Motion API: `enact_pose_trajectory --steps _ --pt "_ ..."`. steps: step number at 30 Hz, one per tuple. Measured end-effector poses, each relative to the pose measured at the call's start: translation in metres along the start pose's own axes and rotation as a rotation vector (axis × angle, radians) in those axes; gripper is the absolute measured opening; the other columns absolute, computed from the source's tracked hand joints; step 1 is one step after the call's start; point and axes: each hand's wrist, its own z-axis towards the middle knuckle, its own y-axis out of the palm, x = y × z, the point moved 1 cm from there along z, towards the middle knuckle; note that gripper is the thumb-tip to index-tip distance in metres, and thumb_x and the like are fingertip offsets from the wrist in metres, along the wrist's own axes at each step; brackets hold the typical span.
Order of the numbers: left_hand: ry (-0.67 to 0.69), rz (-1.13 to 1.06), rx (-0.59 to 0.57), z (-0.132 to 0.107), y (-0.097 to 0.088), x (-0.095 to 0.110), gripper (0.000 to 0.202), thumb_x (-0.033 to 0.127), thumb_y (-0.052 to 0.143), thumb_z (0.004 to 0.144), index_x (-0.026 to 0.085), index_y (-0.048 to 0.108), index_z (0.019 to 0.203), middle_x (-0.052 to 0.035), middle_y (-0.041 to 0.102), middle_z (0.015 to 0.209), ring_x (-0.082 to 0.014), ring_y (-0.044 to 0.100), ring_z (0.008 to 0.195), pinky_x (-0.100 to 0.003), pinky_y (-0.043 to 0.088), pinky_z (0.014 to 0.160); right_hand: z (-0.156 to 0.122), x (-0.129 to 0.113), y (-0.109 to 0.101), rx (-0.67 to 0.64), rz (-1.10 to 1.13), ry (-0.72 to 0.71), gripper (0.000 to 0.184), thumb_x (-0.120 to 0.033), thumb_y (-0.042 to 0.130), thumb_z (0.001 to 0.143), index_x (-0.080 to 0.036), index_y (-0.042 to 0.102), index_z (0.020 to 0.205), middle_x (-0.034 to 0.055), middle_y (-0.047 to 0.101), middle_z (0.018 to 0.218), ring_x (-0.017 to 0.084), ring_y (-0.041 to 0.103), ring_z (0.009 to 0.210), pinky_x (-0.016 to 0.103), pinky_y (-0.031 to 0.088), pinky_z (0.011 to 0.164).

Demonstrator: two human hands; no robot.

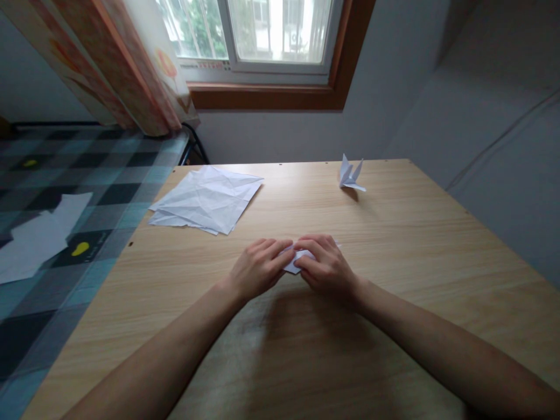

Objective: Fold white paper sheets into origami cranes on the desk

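Note:
A small folded piece of white paper [298, 259] lies on the wooden table [394, 245], mostly covered by my hands. My left hand [258, 267] rests on its left side with fingers curled and pressed onto it. My right hand [326, 265] covers its right side, fingers bent and pinching the paper against the table. Both forearms reach in from the bottom of the view.
A stack of creased white paper sheets [207, 199] lies at the back left of the table. A finished folded paper figure [350, 175] stands at the back right. A bed with a checked cover [65, 221] and loose paper [39, 233] adjoins the table's left edge.

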Motion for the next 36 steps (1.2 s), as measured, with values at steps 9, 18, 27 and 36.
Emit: enact_pose_trajectory --steps 9,18,27,36 --pt "0.088 0.013 0.006 -0.0010 0.0039 0.0010 0.019 0.017 0.045 0.097 0.017 0.063 0.090 -0.0065 0.074 0.095 -0.0166 0.069 0.087 -0.029 0.051 0.076 -0.0026 0.0027 0.0035 -0.079 0.014 -0.049 0.018 -0.011 0.049 0.091 -0.017 0.066 0.092 0.0117 0.073 0.106 0.022 0.065 0.092 0.036 0.051 0.082" --pt "0.077 -0.005 -0.033 0.0003 -0.0001 0.0030 0.022 0.015 0.045 0.095 0.017 0.063 0.083 -0.0054 0.074 0.094 -0.0171 0.070 0.088 -0.029 0.054 0.078 -0.0051 0.0035 0.0051 -0.136 0.014 -0.080 0.020 -0.009 0.049 0.091 -0.019 0.064 0.082 0.0088 0.075 0.093 0.022 0.069 0.090 0.035 0.052 0.082" --pt "0.066 -0.094 -0.079 -0.0019 0.0008 0.0033 0.020 0.028 0.050 0.095 0.018 0.064 0.083 -0.0094 0.074 0.105 -0.0205 0.069 0.100 -0.035 0.055 0.091 -0.0062 0.0045 0.0005 -0.188 0.033 -0.050 0.012 -0.013 0.055 0.084 -0.019 0.064 0.079 0.0104 0.073 0.093 0.023 0.067 0.090 0.037 0.052 0.083" --pt "-0.136 -0.276 -0.032 -0.0018 0.0088 -0.0042 0.018 0.026 0.055 0.095 0.018 0.062 0.079 -0.0062 0.072 0.096 -0.0177 0.067 0.091 -0.031 0.054 0.084 -0.0052 0.0089 0.0024 -0.153 0.093 0.127 0.022 -0.025 0.050 0.097 -0.019 0.059 0.078 0.0119 0.070 0.088 0.024 0.063 0.082 0.037 0.051 0.077"
